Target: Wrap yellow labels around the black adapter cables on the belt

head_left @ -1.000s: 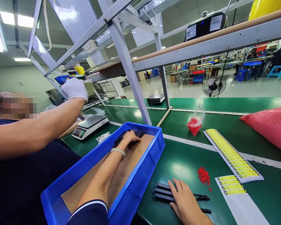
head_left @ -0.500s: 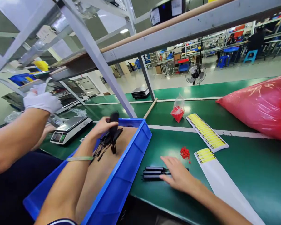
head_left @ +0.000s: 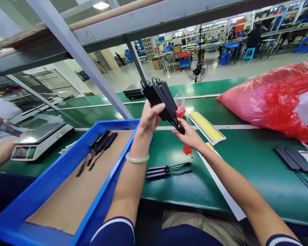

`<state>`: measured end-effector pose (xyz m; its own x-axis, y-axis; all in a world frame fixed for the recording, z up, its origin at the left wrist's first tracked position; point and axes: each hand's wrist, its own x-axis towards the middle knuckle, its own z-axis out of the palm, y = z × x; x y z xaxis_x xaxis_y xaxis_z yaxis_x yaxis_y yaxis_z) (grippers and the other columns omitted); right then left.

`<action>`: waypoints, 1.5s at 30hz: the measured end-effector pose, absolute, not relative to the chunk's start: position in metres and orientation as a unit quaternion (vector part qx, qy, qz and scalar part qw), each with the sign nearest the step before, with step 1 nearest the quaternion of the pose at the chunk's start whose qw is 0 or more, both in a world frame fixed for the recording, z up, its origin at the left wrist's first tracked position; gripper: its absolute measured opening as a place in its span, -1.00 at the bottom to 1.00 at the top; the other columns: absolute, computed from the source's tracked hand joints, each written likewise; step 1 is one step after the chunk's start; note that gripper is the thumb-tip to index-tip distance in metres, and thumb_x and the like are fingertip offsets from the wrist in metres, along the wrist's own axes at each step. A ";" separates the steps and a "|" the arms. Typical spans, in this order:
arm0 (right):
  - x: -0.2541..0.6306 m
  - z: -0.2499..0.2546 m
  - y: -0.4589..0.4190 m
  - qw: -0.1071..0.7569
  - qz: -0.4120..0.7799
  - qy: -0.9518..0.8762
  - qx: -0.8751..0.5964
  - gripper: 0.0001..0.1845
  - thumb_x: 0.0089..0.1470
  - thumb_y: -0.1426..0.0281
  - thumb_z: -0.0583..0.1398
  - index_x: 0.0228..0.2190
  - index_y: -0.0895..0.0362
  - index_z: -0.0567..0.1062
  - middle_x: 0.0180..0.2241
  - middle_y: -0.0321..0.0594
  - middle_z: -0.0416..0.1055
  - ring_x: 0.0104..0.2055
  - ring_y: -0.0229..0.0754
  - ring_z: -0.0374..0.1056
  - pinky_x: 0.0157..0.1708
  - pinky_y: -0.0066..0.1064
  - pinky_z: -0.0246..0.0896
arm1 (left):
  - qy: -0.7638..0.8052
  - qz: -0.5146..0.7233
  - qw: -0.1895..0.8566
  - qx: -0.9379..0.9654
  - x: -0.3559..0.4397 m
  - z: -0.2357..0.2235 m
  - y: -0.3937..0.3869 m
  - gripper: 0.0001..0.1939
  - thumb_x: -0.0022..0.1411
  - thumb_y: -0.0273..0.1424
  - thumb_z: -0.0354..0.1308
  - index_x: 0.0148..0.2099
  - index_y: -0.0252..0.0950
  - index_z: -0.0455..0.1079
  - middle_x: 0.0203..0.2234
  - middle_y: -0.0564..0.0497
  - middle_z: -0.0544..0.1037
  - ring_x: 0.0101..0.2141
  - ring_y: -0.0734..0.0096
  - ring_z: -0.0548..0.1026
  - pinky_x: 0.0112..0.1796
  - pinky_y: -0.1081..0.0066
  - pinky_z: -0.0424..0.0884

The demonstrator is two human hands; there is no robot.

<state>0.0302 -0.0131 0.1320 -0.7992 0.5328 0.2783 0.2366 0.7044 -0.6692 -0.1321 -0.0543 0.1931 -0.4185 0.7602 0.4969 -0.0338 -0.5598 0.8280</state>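
My left hand (head_left: pixel 149 118) is wrapped round a bunch of flat black modules with cables (head_left: pixel 160 99), raised above the bench and tilted. At the bunch's lower end, my right hand (head_left: pixel 188 135) closes on the hanging cables; its fingertips are partly hidden behind them. Below both hands, several more black modules (head_left: pixel 157 173) lie side by side on the green bench, cables pointing right. To the left, inside a blue bin (head_left: pixel 113 167) lined with brown cardboard, lies a small group of the same modules (head_left: pixel 102 141).
Small red rings (head_left: pixel 187 150) lie beside yellow label sheets (head_left: pixel 207 128). Behind stand a bag of red pieces (head_left: pixel 180 111) and a large pink bag (head_left: pixel 259 95). Two modules (head_left: pixel 292 160) lie far right. A scale (head_left: pixel 41 140) and a co-worker's arm (head_left: pixel 0 119) are left; a post (head_left: pixel 79 58) slants overhead.
My left hand has lifted the bunch of modules out of the bin and rightward over the bench. My right hand has left the modules on the bench and taken hold of the bunch's cables.
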 end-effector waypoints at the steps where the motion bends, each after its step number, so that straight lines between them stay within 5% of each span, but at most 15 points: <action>1: 0.035 0.125 -0.012 0.205 0.293 -0.906 -0.224 -0.56 0.35 0.28 -0.02 0.17 0.18 0.15 -0.08 -0.12 0.48 -0.07 -0.15 0.43 -0.11 -0.36 0.30 | 0.384 0.772 0.303 0.406 -0.129 0.173 -0.058 -0.39 -0.11 -0.26 0.43 0.01 -0.26 0.38 -0.22 0.02 0.61 0.04 0.09 0.50 0.03 0.25 0.45; 3: 0.042 0.109 -0.013 0.168 0.259 -0.919 -0.246 -0.71 0.32 0.32 0.03 0.01 0.16 0.33 -0.16 -0.14 0.51 -0.15 -0.11 0.46 -0.19 -0.35 0.32 | 0.371 0.820 0.390 0.194 -0.128 0.133 -0.072 -0.57 -0.02 -0.32 0.38 -0.07 -0.26 0.43 -0.26 0.03 0.64 -0.03 0.19 0.54 -0.01 0.36 0.46; 6: 0.040 0.083 -0.020 0.110 0.197 -0.933 -0.280 -0.76 0.29 0.35 0.10 -0.06 0.19 0.40 -0.21 -0.13 0.51 -0.22 -0.09 0.47 -0.22 -0.25 0.37 | 0.365 0.828 0.410 0.116 -0.131 0.081 -0.097 -0.74 0.28 -0.31 0.12 -0.03 -0.28 0.43 -0.22 0.00 0.65 -0.04 0.35 0.55 0.00 0.41 0.44; 10: 0.019 0.049 -0.028 0.035 0.126 -0.951 -0.280 -0.72 0.27 0.31 0.17 -0.06 0.20 0.43 -0.14 -0.15 0.46 -0.20 -0.15 0.44 -0.19 -0.19 0.42 | 0.364 0.837 0.407 0.026 -0.136 0.036 -0.119 -0.54 0.43 -0.14 -0.18 0.00 -0.32 0.41 -0.21 -0.12 0.63 -0.10 0.30 0.58 -0.03 0.29 0.48; 15: 0.000 0.021 -0.026 -0.029 0.068 -0.965 -0.251 -0.72 0.26 0.31 0.18 -0.05 0.20 0.43 -0.11 -0.14 0.44 -0.17 -0.14 0.44 -0.19 -0.20 0.43 | 0.392 0.819 0.414 -0.067 -0.141 0.016 -0.141 -0.48 0.38 -0.07 -0.12 0.07 -0.41 0.36 -0.17 -0.25 0.58 -0.09 0.16 0.56 -0.06 0.17 0.51; 21: -0.011 0.012 -0.009 -0.037 0.049 -0.976 -0.211 -0.73 0.26 0.31 0.17 -0.06 0.20 0.44 -0.10 -0.13 0.44 -0.13 -0.12 0.42 -0.13 -0.16 0.40 | 0.496 0.806 0.309 -0.090 -0.117 0.016 -0.181 -0.63 0.32 -0.34 0.06 0.14 -0.30 0.28 0.14 -0.22 0.36 0.15 0.29 0.36 0.15 0.28 0.31; 24: -0.004 0.021 0.001 -0.011 0.062 -0.979 -0.193 -0.66 0.21 0.29 0.22 -0.03 0.19 0.42 -0.07 -0.11 0.42 -0.05 -0.05 0.38 -0.05 -0.10 0.32 | 0.559 0.796 0.230 -0.019 -0.097 0.018 -0.200 -0.63 0.24 -0.49 0.17 0.09 -0.18 0.36 0.20 -0.01 0.32 0.23 0.42 0.23 0.24 0.43 0.10; 27: 0.021 0.034 0.012 0.027 0.091 -0.973 -0.209 -0.61 0.14 0.32 0.27 -0.02 0.19 0.40 -0.06 -0.04 0.40 0.00 0.01 0.32 -0.02 -0.16 0.22 | 0.675 0.691 0.152 0.208 -0.081 0.020 -0.212 -0.72 0.23 -0.44 0.19 0.01 -0.21 0.43 0.06 -0.05 0.44 0.12 0.29 0.36 0.17 0.32 0.21; 30: 0.060 0.040 0.015 0.059 0.129 -0.953 -0.269 -0.84 0.24 0.40 0.15 -0.15 0.17 0.43 -0.17 -0.08 0.45 -0.09 -0.06 0.34 -0.12 -0.29 0.18 | 0.714 0.544 0.082 0.433 -0.065 0.019 -0.212 -0.83 0.29 -0.42 0.13 -0.07 -0.26 0.45 -0.12 -0.08 0.50 -0.06 0.27 0.46 0.02 0.26 0.35; 36: 0.120 0.021 -0.006 0.060 0.198 -0.905 -0.373 -0.90 0.23 0.49 0.11 -0.31 0.14 0.43 -0.34 -0.22 0.48 -0.31 -0.19 0.39 -0.34 -0.44 0.14 | 0.689 0.273 0.113 0.662 -0.023 0.002 -0.186 -0.88 0.31 -0.46 0.08 -0.17 -0.31 0.45 -0.27 -0.08 0.49 -0.21 0.27 0.46 -0.17 0.31 0.43; 40: 0.115 0.006 -0.020 0.059 0.211 -0.889 -0.402 -0.90 0.22 0.50 0.12 -0.31 0.15 0.45 -0.30 -0.18 0.46 -0.26 -0.18 0.38 -0.28 -0.44 0.15 | 0.701 0.192 0.122 0.676 -0.009 -0.004 -0.169 -0.86 0.28 -0.54 0.06 -0.20 -0.35 0.45 -0.24 -0.17 0.49 -0.18 0.09 0.42 -0.17 0.13 0.41; 45: 0.092 -0.001 -0.026 0.053 0.214 -0.886 -0.408 -0.91 0.22 0.46 0.14 -0.29 0.15 0.47 -0.21 -0.11 0.41 -0.15 -0.13 0.34 -0.18 -0.40 0.16 | 0.683 0.117 0.155 0.704 -0.015 0.004 -0.154 -0.81 0.26 -0.60 0.00 -0.27 -0.36 0.44 -0.27 -0.18 0.50 -0.18 0.07 0.42 -0.17 0.14 0.38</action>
<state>0.0917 -0.0256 -0.0012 -0.6616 0.7455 -0.0813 0.7005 0.5757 -0.4217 -0.0154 -0.1537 0.0038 0.0399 0.9981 -0.0468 0.9252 -0.0192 0.3789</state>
